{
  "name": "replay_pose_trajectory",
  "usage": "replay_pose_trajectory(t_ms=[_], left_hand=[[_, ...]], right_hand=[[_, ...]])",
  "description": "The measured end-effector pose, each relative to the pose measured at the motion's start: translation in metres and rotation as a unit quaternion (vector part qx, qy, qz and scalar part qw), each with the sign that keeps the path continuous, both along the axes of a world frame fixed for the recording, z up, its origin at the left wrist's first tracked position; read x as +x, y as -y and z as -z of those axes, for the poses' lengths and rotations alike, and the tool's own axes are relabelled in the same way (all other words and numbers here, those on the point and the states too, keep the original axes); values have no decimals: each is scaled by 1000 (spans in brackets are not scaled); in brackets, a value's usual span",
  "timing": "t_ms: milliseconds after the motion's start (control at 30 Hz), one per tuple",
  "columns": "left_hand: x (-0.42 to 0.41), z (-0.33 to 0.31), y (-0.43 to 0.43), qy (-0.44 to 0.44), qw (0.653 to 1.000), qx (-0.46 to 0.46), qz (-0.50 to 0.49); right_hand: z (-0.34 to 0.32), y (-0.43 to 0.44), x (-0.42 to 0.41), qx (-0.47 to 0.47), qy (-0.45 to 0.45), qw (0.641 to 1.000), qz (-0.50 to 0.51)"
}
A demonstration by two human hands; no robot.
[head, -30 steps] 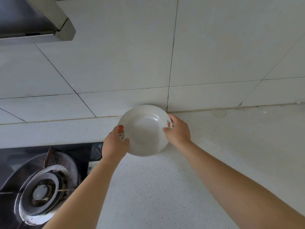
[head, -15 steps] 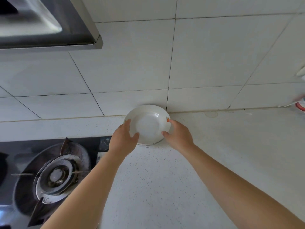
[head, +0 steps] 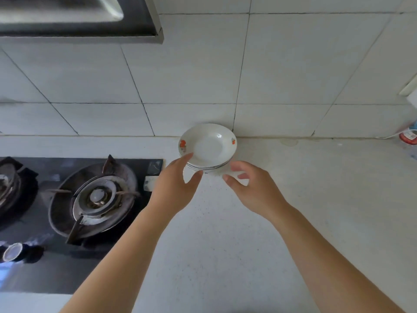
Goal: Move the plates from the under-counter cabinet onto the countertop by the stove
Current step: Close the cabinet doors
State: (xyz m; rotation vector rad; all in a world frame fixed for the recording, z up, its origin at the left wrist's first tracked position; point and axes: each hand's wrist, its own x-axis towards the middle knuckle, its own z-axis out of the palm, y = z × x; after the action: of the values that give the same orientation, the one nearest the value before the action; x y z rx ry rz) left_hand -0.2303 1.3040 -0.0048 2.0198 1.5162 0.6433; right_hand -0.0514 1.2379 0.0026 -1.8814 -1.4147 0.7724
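The stack of white ceramic plates with orange rim motifs (head: 207, 146) shows only its top plate in full. Those beneath appear as thin rim edges of uncertain number, and the motifs are too small to identify. The left hand (head: 173, 186) overlaps the stack's near rim; contact cannot be judged. The right hand (head: 255, 188) has blurred fingertips (head: 234, 167). The left forearm (head: 121, 256) and right forearm (head: 327, 256) run off the lower edge. The dark steel range hood (head: 79, 19) is cropped at top and left, the second black gas burner (head: 9, 184) at the left edge, and the unidentifiable red-and-white round object (head: 409, 136) at the right edge.

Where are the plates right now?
In the head view, the plates sit stacked on the countertop by the tiled wall, just right of the stove.
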Motion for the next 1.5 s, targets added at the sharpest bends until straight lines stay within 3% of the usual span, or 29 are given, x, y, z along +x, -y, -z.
replay_pose_trajectory(t_ms=[400, 867, 1133, 1367, 1500], left_hand=[[-13, 18, 150, 56, 973, -90, -204], [-77, 11, 303, 79, 910, -101, -395], [-162, 17, 367, 100, 880, -73, -458], [-278, 19, 454, 68, 832, -67, -547], [-333, 17, 492, 51, 805, -53, -588]], right_hand=[[18, 82, 11, 4, -22, 982, -187], [8, 147, -72, -16, -39, 913, -406], [11, 190, -186, -18, -27, 871, -491], [13, 248, -349, 10, -17, 796, -605], [14, 275, -421, 45, -5, 773, -633]])
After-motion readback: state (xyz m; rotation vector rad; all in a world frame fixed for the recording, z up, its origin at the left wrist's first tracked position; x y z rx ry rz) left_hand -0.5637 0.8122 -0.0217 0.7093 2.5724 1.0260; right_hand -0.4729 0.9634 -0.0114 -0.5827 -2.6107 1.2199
